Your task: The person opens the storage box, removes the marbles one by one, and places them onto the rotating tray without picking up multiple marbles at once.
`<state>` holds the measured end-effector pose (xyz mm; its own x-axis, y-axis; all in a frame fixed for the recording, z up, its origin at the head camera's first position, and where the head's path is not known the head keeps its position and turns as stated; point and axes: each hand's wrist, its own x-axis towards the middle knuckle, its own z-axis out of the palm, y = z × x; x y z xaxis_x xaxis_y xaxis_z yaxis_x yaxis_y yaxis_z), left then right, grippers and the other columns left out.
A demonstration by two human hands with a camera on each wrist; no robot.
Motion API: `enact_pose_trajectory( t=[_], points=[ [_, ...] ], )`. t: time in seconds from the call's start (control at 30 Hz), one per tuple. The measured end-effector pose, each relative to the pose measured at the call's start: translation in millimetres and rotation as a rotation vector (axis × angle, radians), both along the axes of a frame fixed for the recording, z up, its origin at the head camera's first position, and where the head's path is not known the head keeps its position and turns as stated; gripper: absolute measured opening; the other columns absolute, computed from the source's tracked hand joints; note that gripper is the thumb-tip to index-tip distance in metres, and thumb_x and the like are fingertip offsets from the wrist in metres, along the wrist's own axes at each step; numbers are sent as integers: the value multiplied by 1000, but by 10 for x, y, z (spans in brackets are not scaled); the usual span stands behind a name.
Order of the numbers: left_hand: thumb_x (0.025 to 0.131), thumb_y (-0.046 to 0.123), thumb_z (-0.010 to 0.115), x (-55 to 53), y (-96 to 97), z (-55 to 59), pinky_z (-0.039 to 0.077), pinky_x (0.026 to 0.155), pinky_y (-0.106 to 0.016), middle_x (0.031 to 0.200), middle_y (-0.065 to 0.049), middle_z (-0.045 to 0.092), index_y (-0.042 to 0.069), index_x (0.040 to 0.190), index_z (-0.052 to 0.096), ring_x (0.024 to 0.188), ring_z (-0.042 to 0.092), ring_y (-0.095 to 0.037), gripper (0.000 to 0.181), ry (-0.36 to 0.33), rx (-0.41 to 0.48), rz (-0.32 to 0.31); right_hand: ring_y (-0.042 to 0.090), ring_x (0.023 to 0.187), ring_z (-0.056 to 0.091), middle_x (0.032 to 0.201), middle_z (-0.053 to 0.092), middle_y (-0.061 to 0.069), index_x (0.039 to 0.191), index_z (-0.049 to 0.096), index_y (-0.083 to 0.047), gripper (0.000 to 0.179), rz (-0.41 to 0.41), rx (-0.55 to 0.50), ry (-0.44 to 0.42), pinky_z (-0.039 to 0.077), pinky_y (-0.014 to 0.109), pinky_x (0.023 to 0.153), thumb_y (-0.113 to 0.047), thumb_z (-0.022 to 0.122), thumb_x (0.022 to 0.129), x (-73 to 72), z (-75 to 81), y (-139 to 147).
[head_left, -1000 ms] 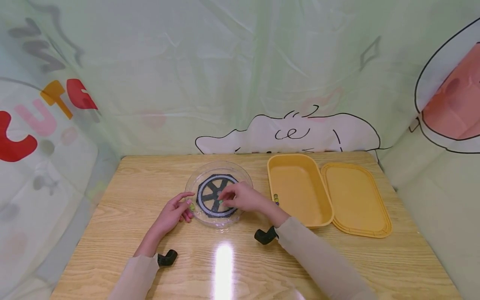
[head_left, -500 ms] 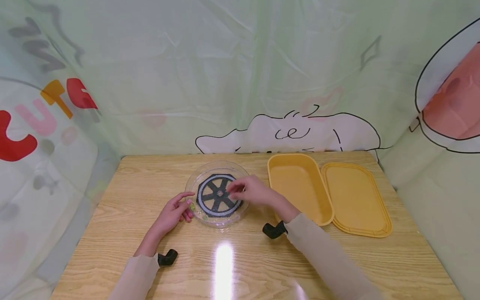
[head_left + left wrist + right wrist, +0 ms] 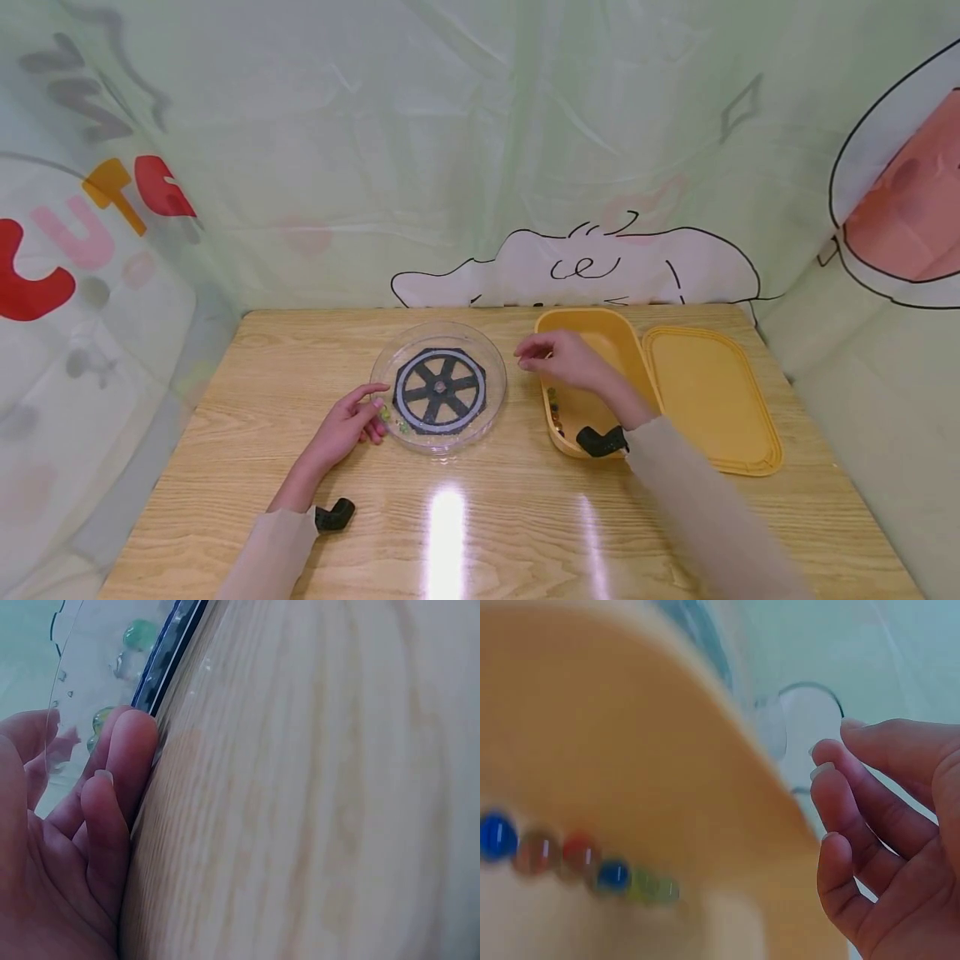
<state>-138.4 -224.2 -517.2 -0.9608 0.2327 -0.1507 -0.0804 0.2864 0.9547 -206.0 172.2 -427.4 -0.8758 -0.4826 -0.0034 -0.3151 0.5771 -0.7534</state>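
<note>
A: What differs here from the preceding half-second?

B: The right hand (image 3: 562, 354) has moved from above the right part of the clear dish (image 3: 495, 354) to the left edge of the yellow box (image 3: 615, 346). A green marble (image 3: 403, 427) lies inside the dish by its near-left rim; a second earlier, a green spot shows at the right fingertips, over the black wheel (image 3: 439, 387).

A: The meaning for the work?

B: Judged from this, one marble is probably delivered to the dish. A row of marbles (image 3: 580, 851), blurred, remains along the left wall of the box.

A: And the hands?

B: The right is loosely curled, thumb apart from the fingers, with nothing visible in its grasp; its fingertips reach past the box's left edge. The left hand (image 3: 352, 425) holds the dish at its left rim, some fingers over the edge, others bent against the outer wall. How firmly, one cannot tell.

A: Where does the dish stand?

B: Toward the far edge of the counter (image 3: 300, 350), left of the box and apart from it.
</note>
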Motion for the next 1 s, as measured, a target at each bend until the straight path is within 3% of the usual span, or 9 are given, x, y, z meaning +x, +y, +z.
enact_pose_trajectory(
  t=[0.3, 0.4, 0.67, 0.83, 1.0],
  points=[
    [106, 31, 51, 4, 1, 11, 47, 58, -25, 79, -14, 67, 15, 141, 53, 64, 65, -23, 38, -6, -1, 4, 20, 86, 61, 94, 71, 4, 106, 73, 0, 18, -60, -56, 16, 48, 29, 78, -8, 74, 90, -84, -136, 347],
    [106, 31, 51, 8, 4, 20, 47, 58, -25, 79, -13, 67, 15, 141, 52, 64, 65, -23, 38, -8, -6, 4, 21, 85, 60, 93, 71, 5, 100, 74, -2, 12, -27, -48, -12, 48, 29, 78, -4, 74, 89, -109, -145, 420],
    [106, 29, 51, 8, 9, 30, 46, 58, -26, 79, -13, 67, 14, 141, 52, 64, 65, -23, 38, -19, 6, 8, 18, 80, 59, 90, 72, 3, 99, 76, -4, 13, 146, 115, -201, 50, 30, 75, -2, 74, 86, -154, -170, 520],
    [106, 31, 51, 11, 6, 23, 47, 58, -25, 79, -13, 67, 15, 141, 52, 64, 65, -24, 38, -17, 12, 2, 16, 79, 57, 95, 70, 4, 96, 77, -4, 16, 237, 171, -200, 49, 31, 74, 3, 75, 82, -187, -199, 541],
    [105, 32, 51, 9, 2, 10, 47, 58, -26, 79, -13, 67, 17, 140, 53, 64, 65, -25, 37, -17, 2, 4, 16, 83, 56, 98, 69, 2, 98, 77, -6, 19, 255, 217, -221, 48, 33, 79, 1, 78, 80, -223, -252, 546]
  ],
)
